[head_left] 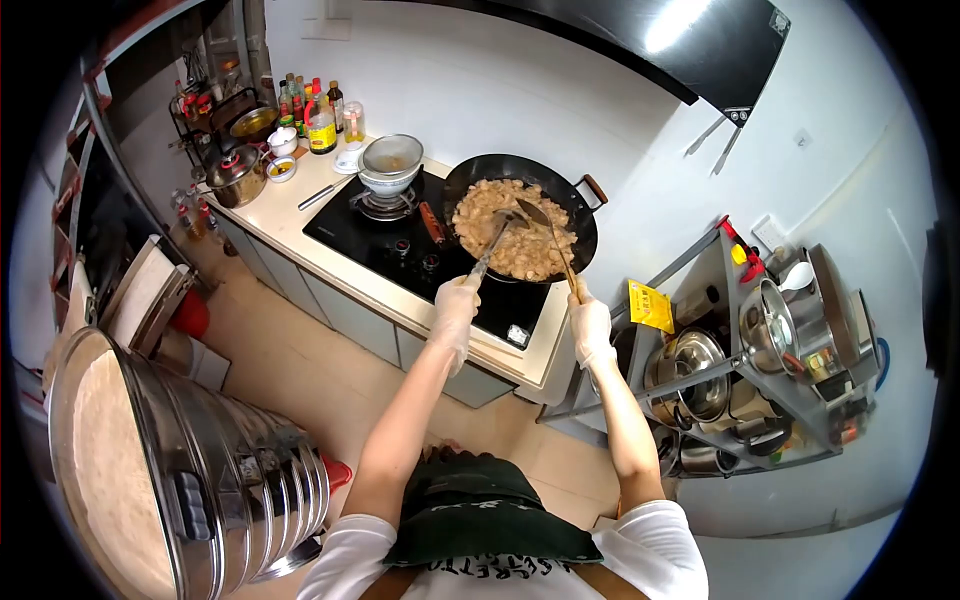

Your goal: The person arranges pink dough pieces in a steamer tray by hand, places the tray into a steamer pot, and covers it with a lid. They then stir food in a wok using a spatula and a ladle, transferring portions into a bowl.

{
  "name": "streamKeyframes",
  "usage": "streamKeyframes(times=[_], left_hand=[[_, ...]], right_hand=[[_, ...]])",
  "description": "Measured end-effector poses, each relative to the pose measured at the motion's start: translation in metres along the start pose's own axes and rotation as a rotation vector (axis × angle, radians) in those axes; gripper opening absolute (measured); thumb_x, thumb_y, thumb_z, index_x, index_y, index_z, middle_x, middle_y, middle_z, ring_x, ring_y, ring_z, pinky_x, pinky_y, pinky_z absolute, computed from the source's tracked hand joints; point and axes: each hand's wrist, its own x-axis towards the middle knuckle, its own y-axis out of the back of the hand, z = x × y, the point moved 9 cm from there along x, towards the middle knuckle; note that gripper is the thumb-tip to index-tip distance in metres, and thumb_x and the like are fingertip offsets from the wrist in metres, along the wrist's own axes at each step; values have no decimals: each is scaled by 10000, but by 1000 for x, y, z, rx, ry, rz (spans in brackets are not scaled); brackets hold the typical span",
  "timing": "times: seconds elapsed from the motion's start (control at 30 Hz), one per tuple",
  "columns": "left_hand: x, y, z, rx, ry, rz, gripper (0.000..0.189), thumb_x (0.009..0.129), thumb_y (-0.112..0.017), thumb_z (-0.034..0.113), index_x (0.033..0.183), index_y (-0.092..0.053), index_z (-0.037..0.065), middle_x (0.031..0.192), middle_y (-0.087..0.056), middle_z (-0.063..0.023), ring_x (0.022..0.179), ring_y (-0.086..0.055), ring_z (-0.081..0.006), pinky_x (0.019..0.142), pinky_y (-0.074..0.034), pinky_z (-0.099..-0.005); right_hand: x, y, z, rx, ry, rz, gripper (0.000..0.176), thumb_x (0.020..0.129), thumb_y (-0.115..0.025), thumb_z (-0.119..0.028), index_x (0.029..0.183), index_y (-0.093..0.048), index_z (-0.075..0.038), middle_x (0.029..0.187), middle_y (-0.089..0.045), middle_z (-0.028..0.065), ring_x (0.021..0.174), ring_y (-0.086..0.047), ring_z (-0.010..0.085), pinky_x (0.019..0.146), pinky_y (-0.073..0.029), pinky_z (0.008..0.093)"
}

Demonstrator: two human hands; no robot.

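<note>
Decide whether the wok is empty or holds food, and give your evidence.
The wok holds food: pale-brown pieces cover its base, leaving dark wall bare above.

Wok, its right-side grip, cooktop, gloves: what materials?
Wok: probably iron or steel; dark, mostly matte, slight sheen. Right-side grip: likely wood; brown, though coloured plastic is possible. Cooktop: seemingly glass; flat, smooth black. Gloves: thin plastic or vinyl; translucent, wrinkled.
</note>
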Motion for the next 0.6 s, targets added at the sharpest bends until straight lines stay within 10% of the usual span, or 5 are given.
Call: streamKeyframes(times=[0.3,0.6], left_hand=[[-4,-7,-9,43,-133,9,223,954,-555,207,781,-586,70,579,-433,61,476,-376,-49,445,-306,-245],[-20,1,-8,246,-166,68,270,953,-537,227,1058,-631,-3,709,-573,-52,639,-523,-143,620,-435,-324]], right_hand=[[-12,-40,17,658,-309,-230,365,943,-552,-205,1264,-616,-42,595,-530,-6,486,-482,82,459,-386,268],[-25,-42,22,768,-438,-269,339,956,-542,-211,1253,-617,-67,584,-496,-21,393,-396,74,368,-304,241]])
